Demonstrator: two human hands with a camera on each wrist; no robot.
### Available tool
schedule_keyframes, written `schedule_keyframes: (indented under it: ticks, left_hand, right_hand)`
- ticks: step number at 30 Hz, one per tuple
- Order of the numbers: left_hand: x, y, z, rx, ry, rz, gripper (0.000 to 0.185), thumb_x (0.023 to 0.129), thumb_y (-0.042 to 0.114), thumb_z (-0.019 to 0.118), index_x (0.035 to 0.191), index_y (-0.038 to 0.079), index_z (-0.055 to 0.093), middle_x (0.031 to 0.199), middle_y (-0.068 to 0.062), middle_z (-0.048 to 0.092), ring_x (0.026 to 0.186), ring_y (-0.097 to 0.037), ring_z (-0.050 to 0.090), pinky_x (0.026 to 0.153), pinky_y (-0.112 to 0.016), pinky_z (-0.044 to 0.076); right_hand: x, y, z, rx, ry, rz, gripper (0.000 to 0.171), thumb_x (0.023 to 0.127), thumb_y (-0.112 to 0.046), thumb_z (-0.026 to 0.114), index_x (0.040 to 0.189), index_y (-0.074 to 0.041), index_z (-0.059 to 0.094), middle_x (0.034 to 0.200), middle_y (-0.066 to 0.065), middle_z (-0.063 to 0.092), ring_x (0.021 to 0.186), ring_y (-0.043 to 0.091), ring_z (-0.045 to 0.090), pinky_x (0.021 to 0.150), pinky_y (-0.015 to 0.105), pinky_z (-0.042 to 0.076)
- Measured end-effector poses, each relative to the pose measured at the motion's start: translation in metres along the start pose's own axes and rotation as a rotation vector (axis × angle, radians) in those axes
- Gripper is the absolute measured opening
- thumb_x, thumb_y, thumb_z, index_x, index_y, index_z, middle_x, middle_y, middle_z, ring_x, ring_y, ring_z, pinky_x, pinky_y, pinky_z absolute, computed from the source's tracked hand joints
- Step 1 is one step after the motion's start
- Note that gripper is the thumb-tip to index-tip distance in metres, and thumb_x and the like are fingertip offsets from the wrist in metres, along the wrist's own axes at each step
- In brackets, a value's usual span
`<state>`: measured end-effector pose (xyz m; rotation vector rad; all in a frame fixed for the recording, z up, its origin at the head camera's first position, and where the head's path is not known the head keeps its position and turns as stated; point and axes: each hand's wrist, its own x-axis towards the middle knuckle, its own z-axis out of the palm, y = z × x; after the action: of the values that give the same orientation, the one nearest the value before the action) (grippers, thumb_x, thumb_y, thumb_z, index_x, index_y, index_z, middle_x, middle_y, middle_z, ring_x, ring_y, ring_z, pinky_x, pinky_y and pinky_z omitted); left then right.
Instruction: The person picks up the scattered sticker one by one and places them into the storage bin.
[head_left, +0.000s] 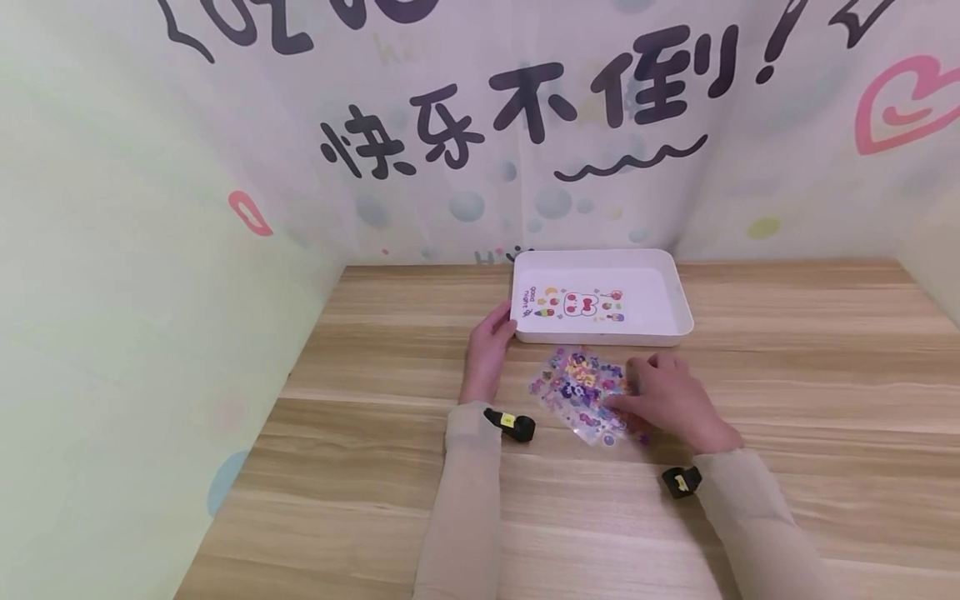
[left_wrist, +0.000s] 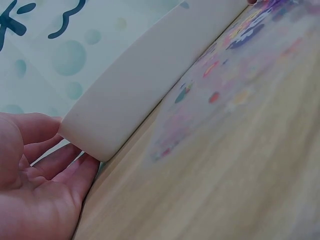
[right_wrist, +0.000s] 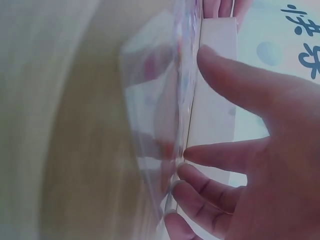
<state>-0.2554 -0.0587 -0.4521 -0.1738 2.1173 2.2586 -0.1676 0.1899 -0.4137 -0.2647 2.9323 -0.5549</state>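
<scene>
A white tray [head_left: 604, 337] stands on the wooden table [head_left: 787, 375] near the back wall, with one cartoon sticker sheet [head_left: 573, 305] lying in it. My left hand [head_left: 501, 327] touches the tray's front left corner [left_wrist: 100, 135] with relaxed fingers [left_wrist: 70, 167]. Just in front of the tray lies a small stack of colourful sticker sheets [head_left: 577, 390]. My right hand [head_left: 637, 387] rests on the stack's right side, fingertips [right_wrist: 192, 156] against the edge of a clear sheet [right_wrist: 155, 125] and the thumb apart from it. The tray wall [right_wrist: 216, 100] is right behind the sheet.
A printed backdrop [head_left: 525, 125] with dark lettering closes the back, and pale walls stand at both sides. Black wrist cameras [head_left: 513, 424] sit on both sleeves. The tabletop stretches wide to the left, the right and the front of the hands.
</scene>
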Motion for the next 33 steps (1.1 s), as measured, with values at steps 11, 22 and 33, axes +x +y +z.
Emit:
schedule_keyframes:
  ticks: [11, 22, 33]
  left_hand:
    - [-0.0012, 0.0022, 0.0019, -0.004, -0.001, 0.004, 0.040, 0.090, 0.018, 0.052, 0.130, 0.020, 0.047, 0.130, 0.010, 0.045, 0.116, -0.003, 0.042, 0.093, -0.020, 0.039]
    - [-0.0008, 0.0012, 0.0004, -0.033, -0.010, 0.008, 0.041, 0.090, 0.019, 0.053, 0.131, 0.020, 0.046, 0.131, 0.009, 0.045, 0.116, -0.003, 0.042, 0.093, -0.020, 0.040]
    - [-0.0012, 0.0029, -0.0003, -0.032, -0.013, -0.004, 0.041, 0.090, 0.018, 0.052, 0.131, 0.019, 0.046, 0.131, 0.008, 0.045, 0.117, -0.004, 0.042, 0.093, -0.019, 0.040]
  right_hand:
    - [0.0012, -0.0007, 0.0010, 0.009, 0.002, -0.018, 0.056, 0.075, -0.029, 0.071, 0.117, 0.002, 0.053, 0.100, 0.019, 0.047, 0.091, 0.032, 0.040, 0.069, 0.045, 0.043]
    - [0.0012, -0.0022, -0.0011, 0.075, 0.012, -0.033, 0.046, 0.073, -0.024, 0.073, 0.108, 0.002, 0.057, 0.101, 0.019, 0.050, 0.095, 0.033, 0.042, 0.077, 0.049, 0.043]
    - [0.0015, -0.0033, -0.0002, 0.115, -0.027, -0.005, 0.041, 0.074, -0.021, 0.072, 0.106, 0.002, 0.058, 0.102, 0.016, 0.049, 0.092, 0.030, 0.042, 0.076, 0.046, 0.044]
